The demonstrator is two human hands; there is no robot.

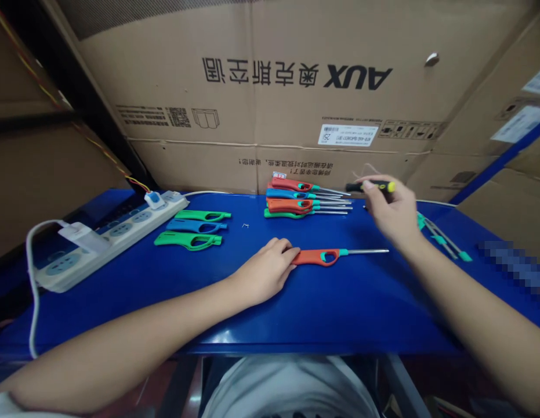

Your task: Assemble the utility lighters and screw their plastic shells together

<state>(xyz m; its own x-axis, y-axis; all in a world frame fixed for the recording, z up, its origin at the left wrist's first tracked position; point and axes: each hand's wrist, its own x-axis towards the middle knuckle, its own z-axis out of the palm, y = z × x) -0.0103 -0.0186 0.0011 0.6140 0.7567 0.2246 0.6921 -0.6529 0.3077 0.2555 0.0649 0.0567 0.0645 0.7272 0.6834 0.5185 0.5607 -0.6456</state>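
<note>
My left hand [270,271] grips the rear of the handle of an orange long-nosed lighter [319,257] lying on the blue table. Its metal nozzle points right. Raised above the table at the right, my right hand [394,215] is closed around a screwdriver [383,186] with a black and yellow handle; its blade cannot be made out. Beyond my left hand lies a pile of finished-looking lighters [291,204] in red, blue, orange and green. To the left are lighter handles without nozzles, two green ones [189,239] and a blue one [195,225].
A white power strip [134,232] with plugs and cables runs along the left side. Metal nozzles with green parts [444,237] lie at the right, behind my right forearm. A large cardboard sheet [270,110] stands upright behind the table [339,313].
</note>
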